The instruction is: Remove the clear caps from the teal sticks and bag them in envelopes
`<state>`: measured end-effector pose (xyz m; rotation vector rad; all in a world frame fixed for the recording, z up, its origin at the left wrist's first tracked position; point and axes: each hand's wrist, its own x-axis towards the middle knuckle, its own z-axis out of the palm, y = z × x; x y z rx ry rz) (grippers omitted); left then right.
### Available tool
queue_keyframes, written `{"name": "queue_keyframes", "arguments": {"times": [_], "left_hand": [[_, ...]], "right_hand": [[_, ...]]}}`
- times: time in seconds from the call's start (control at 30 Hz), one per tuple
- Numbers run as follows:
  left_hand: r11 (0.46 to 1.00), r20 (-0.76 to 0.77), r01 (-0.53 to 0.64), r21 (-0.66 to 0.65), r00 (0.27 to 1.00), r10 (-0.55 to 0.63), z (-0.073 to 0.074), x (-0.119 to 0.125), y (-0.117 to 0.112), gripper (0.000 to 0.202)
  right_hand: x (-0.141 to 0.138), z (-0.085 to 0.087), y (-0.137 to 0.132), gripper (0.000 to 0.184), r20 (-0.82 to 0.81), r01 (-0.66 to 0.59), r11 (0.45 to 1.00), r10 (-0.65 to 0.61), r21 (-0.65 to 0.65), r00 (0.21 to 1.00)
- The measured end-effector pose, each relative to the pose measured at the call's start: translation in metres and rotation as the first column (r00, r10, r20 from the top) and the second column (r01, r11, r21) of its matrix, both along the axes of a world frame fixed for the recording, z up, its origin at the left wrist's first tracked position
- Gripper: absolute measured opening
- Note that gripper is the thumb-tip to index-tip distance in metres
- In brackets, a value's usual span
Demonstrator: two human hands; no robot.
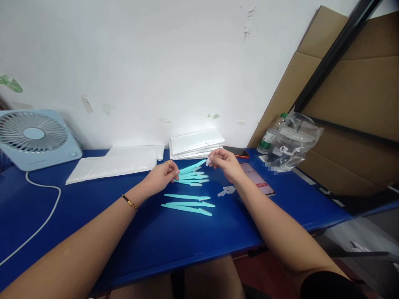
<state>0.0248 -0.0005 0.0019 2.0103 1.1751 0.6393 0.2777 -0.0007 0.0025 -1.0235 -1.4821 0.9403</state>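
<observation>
My left hand (168,173) pinches the handle of a turquoise eyebrow razor (192,167), whose blade end points right. In my right hand (222,161), a small translucent blade cap (208,161) is held between thumb and finger at that razor's tip. Whether the cap touches or covers the blade cannot be made out. Just below the left fingers, several more razors (195,177) lie fanned out on the table. Nearer to me, 3 razors (187,197) rest side by side. Several loose translucent caps (226,191) lie in a small group under my right wrist.
The blue table (149,245) carries a fan (37,137) with a white cable at left. White padded envelopes (118,165) and a white stack (196,143) lie by the wall. At right are two phones (254,176), a bottle (270,137) and a bagged container (291,143), beside cardboard (352,83).
</observation>
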Motion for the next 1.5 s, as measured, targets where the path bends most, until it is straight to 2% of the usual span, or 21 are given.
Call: {"name": "queue_keyframes", "arguments": {"times": [0.17, 0.4, 0.6, 0.93, 1.17, 1.27, 1.43, 1.5], "left_hand": [[1.000, 0.007, -0.003, -0.007, 1.000, 0.003, -0.002, -0.001, 0.002, 0.024], [1.000, 0.041, -0.008, -0.025, 0.999, 0.009, -0.001, 0.000, 0.000, 0.024], [1.000, 0.039, -0.005, -0.016, 0.999, 0.006, -0.002, -0.001, 0.001, 0.025], [1.000, 0.023, -0.013, -0.023, 1.000, 0.014, 0.002, 0.001, -0.001, 0.023], [1.000, 0.030, -0.017, -0.026, 0.999, 0.018, -0.002, -0.002, 0.002, 0.021], [1.000, 0.030, -0.017, -0.025, 0.999, 0.017, -0.001, -0.001, 0.001, 0.022], [1.000, 0.005, -0.007, -0.021, 1.000, 0.007, 0.001, 0.000, 0.000, 0.022], [1.000, 0.003, -0.012, -0.021, 1.000, 0.012, 0.001, 0.000, 0.000, 0.022]], "right_hand": [[-0.001, 0.002, -0.002, 0.024, -0.020, 0.034, 0.999, -0.033, 0.029, 0.999], [-0.004, 0.000, -0.003, 0.026, 0.000, -0.014, 1.000, 0.014, 0.014, 1.000], [-0.001, 0.003, -0.002, 0.019, -0.053, 0.116, 0.992, -0.113, 0.051, 0.992], [-0.006, 0.001, -0.005, 0.023, -0.030, -0.066, 0.998, 0.066, -0.021, 0.997], [0.005, 0.005, -0.001, 0.018, -0.092, 0.084, 0.995, -0.078, 0.058, 0.993], [0.002, 0.004, -0.002, 0.019, -0.072, 0.069, 0.997, -0.065, 0.046, 0.995], [-0.006, 0.001, -0.005, 0.020, -0.052, -0.036, 0.999, 0.037, 0.025, 0.998], [-0.006, 0.001, -0.004, 0.018, -0.068, -0.017, 0.999, 0.020, 0.032, 0.998]]}}
